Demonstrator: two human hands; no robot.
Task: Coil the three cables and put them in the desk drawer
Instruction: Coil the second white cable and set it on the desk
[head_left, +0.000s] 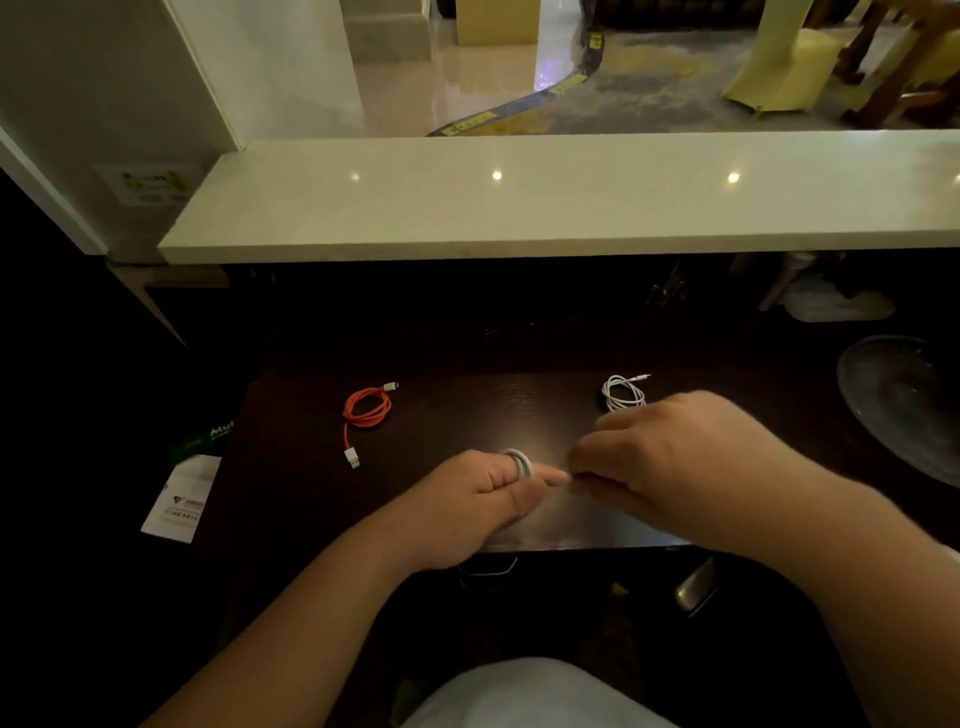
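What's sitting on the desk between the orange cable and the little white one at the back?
Nothing: in the head view, the dark desk is bare between the orange cable and the white cable.

Most of the white cable (519, 462) is hidden inside the left hand (483, 499); only a loop shows over one of its fingers (540, 475). The right hand (670, 457), blurred at its fingertips, covers the near edge of the small white coil (623, 392). The glass dish (904, 400) is cut off by the right edge. The drawer handle (488, 571) is dim and partly hidden.
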